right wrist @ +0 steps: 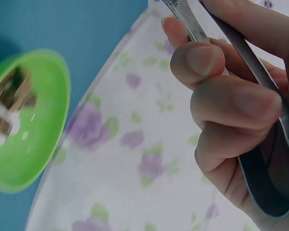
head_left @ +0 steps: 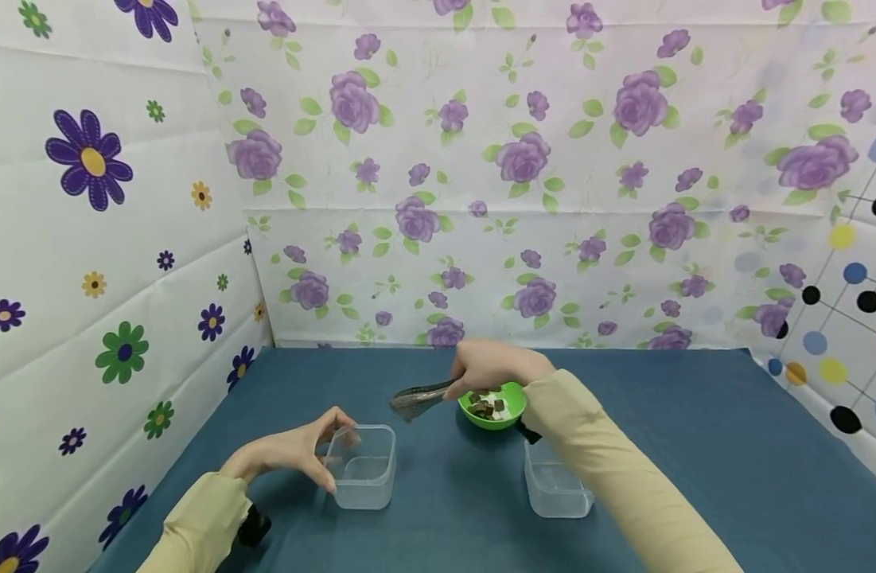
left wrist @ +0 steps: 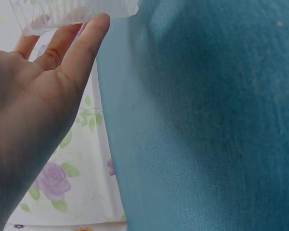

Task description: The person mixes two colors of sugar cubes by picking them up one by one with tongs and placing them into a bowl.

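Observation:
My left hand (head_left: 294,450) holds the left side of a clear plastic container (head_left: 366,485), thumb at the near side and fingers at the far side. In the left wrist view, the fingers (left wrist: 82,53) touch the container's wall (left wrist: 77,12). A pair of metal tongs (head_left: 423,398) is gripped in my right hand (head_left: 498,362), the tips pointing left, above and beyond that container's right rim. I cannot make out anything between the tips. Below the right hand stands a green bowl (head_left: 491,424) with brown chunks (head_left: 484,410) and white pieces. The right wrist view shows the tongs' bent end (right wrist: 274,207).
A second clear container (head_left: 559,501) stands at the right, partly hidden by the right sleeve (head_left: 609,461). Blue cloth (head_left: 452,533) covers the table. Flowered sheets (head_left: 438,159) hang behind and at the sides.

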`<state>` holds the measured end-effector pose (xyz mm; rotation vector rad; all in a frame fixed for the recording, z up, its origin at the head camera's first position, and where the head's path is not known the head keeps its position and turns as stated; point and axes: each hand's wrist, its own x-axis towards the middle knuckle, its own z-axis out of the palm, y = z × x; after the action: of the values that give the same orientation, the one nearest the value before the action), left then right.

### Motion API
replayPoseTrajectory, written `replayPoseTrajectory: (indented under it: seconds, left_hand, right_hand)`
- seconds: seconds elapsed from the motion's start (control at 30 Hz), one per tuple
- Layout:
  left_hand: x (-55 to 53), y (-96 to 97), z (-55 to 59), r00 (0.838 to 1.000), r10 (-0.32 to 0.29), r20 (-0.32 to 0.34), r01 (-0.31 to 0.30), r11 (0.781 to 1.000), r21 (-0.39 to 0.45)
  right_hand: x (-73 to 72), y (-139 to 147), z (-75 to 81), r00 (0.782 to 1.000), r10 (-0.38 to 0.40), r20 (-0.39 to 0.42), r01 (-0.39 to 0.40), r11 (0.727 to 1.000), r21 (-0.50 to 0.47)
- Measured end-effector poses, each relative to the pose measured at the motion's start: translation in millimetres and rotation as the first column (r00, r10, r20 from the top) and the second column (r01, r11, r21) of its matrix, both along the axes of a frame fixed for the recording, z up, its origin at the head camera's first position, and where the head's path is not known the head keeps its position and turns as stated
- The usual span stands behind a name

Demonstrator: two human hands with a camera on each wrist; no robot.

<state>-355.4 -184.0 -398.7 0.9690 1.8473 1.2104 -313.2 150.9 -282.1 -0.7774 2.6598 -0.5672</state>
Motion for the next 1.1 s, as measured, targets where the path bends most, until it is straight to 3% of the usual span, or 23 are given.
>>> replayPoseTrajectory:
  seconds: [0.17, 0.43, 0.8, 1.0, 1.1]
  left_hand:
    - [-1.1, -1.1, 0.0, 1.000, 0.002, 0.008, -0.002, 1.000, -0.004]
    - [-2.2, -0.1, -1.4, 1.000, -0.013, -0.002, 0.013, 1.000, 0.005]
    - [-3.2, -1.0, 1.3, 1.000, -0.003, -0.009, 0.003, 1.000, -0.013]
    - [-1.3, -2.9, 0.9, 1.000, 0.003, 0.007, -0.003, 1.000, -0.009]
    - [-0.8, -3.5, 0.0, 1.000, 0.002, 0.006, -0.002, 1.000, -0.005]
  right_hand:
    - [-1.7, 31.3, -4.4, 0.998, -0.065, 0.013, 0.066, 0.997, -0.028]
    - [-1.2, 69.9, -20.6, 0.987, -0.160, -0.026, 0.160, 0.987, 0.020]
    - [4.2, 88.5, -34.3, 0.974, -0.223, -0.039, 0.225, 0.973, 0.044]
    - [6.9, 97.4, -35.0, 0.955, -0.291, -0.056, 0.294, 0.955, 0.050]
    - [10.3, 110.3, -38.1, 0.931, -0.348, -0.106, 0.352, 0.936, 0.021]
